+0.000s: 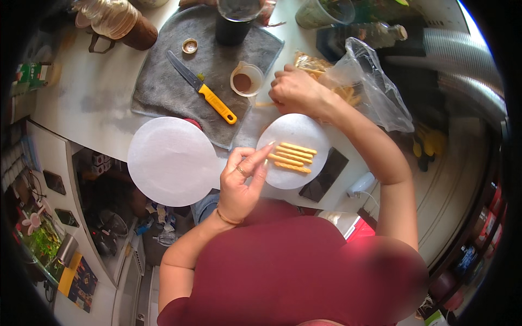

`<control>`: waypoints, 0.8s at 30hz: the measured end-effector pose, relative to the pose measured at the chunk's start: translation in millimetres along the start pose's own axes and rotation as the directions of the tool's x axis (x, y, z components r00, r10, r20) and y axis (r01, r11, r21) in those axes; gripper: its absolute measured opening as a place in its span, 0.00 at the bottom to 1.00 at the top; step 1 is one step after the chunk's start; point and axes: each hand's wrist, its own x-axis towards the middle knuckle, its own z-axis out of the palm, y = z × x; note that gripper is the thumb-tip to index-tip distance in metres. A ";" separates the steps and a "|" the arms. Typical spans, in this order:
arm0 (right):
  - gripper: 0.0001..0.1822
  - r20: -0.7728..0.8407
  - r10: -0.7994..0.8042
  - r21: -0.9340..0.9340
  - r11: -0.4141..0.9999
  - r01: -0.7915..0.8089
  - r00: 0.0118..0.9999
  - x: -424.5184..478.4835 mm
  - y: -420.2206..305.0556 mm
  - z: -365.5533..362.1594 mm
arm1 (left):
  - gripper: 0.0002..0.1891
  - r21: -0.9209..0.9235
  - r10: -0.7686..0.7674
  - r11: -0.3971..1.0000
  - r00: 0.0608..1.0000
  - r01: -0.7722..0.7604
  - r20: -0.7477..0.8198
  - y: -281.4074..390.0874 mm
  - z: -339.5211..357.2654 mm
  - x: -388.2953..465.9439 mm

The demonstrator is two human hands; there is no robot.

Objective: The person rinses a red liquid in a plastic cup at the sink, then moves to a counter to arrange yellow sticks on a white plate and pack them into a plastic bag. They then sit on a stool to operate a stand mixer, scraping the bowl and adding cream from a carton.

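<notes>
Several thin breadsticks point(291, 158) lie side by side on a small round white board point(285, 182). My left hand point(244, 175), with a ring on one finger, is at the board's left edge, thumb and index fingertips beside the ends of the sticks; whether it grips one I cannot tell. Beyond the board, my right hand point(293, 91) is curled near a clear plastic bag point(371, 89) of more breadsticks. A stick point(266, 104) juts out to the left beneath that hand, and its fingertips are hidden. A larger white disc point(173, 163) is at the left.
On a grey cloth point(163, 89) lie a yellow-handled knife point(218, 106), a small cup of brown liquid point(246, 79), a round lid point(189, 46) and a dark cup point(232, 30). A black phone point(324, 174) is right of the board. Jars and a bottle stand at the back.
</notes>
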 end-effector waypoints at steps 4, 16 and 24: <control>0.03 -0.341 0.176 0.057 0.984 -0.166 0.923 -35.7 -7.6 -53.7 | 0.18 0.018 0.050 0.999 0.994 -0.049 -0.093 -4.8 6.7 -1.5; 0.03 -0.437 0.320 0.335 0.925 -0.178 0.840 -117.2 -86.9 -47.3 | 0.17 0.125 0.091 0.989 0.990 -0.077 -0.104 -1.2 14.1 -5.2; 0.09 -0.489 0.438 0.560 0.820 -0.113 0.754 -154.9 -92.4 -47.9 | 0.19 0.093 0.127 0.989 0.984 -0.115 -0.128 0.3 21.8 -2.9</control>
